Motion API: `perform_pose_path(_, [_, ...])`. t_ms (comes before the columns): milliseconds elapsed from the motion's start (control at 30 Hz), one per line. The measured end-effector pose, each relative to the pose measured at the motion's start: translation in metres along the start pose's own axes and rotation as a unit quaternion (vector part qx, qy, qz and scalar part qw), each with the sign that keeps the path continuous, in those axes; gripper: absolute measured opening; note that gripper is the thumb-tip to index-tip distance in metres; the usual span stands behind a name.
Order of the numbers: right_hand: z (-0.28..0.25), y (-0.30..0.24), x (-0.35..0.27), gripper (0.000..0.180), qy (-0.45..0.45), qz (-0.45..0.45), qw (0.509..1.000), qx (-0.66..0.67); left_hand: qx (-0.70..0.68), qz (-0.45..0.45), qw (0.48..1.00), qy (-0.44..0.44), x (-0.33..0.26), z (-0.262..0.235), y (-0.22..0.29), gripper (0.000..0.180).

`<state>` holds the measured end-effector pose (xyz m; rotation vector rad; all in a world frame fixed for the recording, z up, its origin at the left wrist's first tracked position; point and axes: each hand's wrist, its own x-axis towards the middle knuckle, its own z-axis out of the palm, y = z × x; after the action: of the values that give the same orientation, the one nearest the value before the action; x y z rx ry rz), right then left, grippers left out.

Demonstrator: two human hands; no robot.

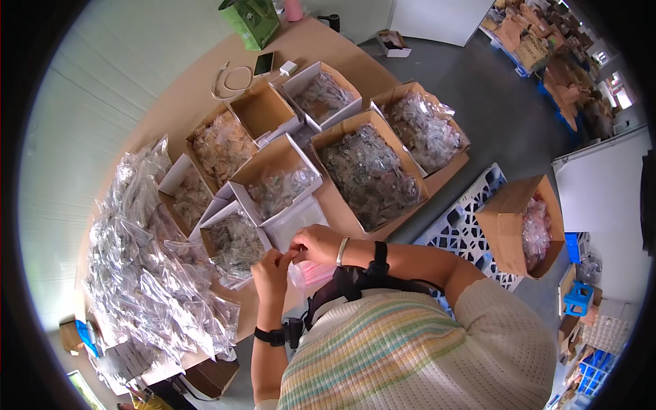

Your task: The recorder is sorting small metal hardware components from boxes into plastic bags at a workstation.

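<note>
My left hand (271, 273) and my right hand (318, 244) meet at the table's near edge, fingertips pinched together. Between and just below them hangs a small clear plastic bag (296, 276); the exact grip is hidden by the fingers. Pink striped material (316, 272) shows beside the bag, against my body; whether it is inside a bag I cannot tell. Just beyond my hands lies a flat whitish translucent sheet or bag (298, 222). Left of it stands an open box (205, 240) of small filled clear bags.
Several open boxes of small packets crowd the table, including a large one (418, 203) and an empty-looking one (263, 113). Clear bags (150, 273) heap at the left. A phone (264, 64) and cable lie far back. A carton (502, 222) stands right, on a pallet (454, 232).
</note>
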<state>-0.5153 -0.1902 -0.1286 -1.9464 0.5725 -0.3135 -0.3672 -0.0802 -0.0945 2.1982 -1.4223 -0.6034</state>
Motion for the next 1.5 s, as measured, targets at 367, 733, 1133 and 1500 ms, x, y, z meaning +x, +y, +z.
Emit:
perform_pose_path(367, [-0.045, 0.009, -0.019, 0.008, 0.003, -0.066, 0.998, -0.009, -0.059, -0.046, 0.997, 0.023, -0.007, 0.006, -0.036, 0.019])
perform_pose_path(733, [-0.163, 0.194, 0.004, 0.067, 0.198, 0.201, 0.849, -0.447, -0.008, -0.018, 0.996, 0.086, -0.014, -0.007, -0.021, 0.01])
perform_pose_path(1133, [-0.179, 0.183, 0.001, 0.027, 0.154, 0.154, 0.854, -0.473, -0.027, -0.004, 1.0, 0.015, -0.009, -0.006, -0.042, 0.024])
perform_pose_path(1500, [-0.183, 0.161, -0.006, 0.024, 0.288, 0.218, 0.931, -0.047, -0.009, 0.045, 0.999, 0.022, -0.002, -0.018, -0.034, 0.022])
